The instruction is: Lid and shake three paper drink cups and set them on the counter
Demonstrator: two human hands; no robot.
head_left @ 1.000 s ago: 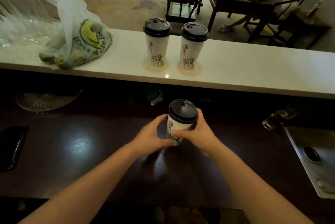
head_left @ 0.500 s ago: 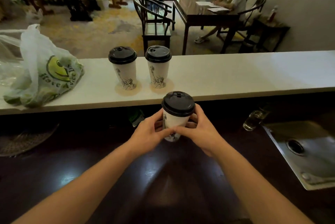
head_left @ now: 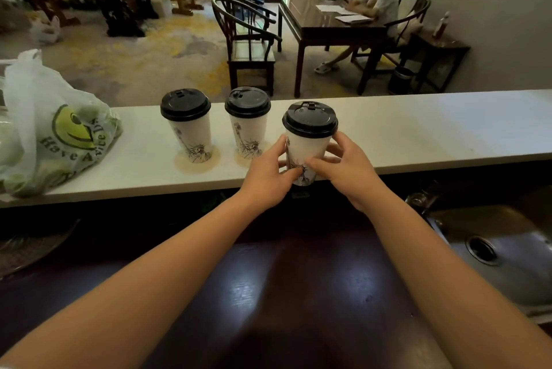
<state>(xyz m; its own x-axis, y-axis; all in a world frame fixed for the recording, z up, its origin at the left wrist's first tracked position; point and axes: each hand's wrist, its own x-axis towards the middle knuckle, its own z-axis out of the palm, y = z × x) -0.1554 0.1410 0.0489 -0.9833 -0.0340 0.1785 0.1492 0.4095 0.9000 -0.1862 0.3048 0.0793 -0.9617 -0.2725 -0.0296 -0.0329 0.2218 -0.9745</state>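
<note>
Raised to pale counter (head_left: pixel 433 132) level: white black-lidded paper cup (head_left: pixel 308 149); left hand (head_left: pixel 267 174), right hand (head_left: pixel 348 170) grip it, fingers curled, steadying set-down.

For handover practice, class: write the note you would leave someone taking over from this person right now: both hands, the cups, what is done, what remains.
Left hand and right hand both grip the third cup, lidded, at the near edge of the counter.
Left cup and middle cup, both lidded, stand on the counter.
Done: three lidded, two placed.
Left: set the third cup down beside them and release.
</note>
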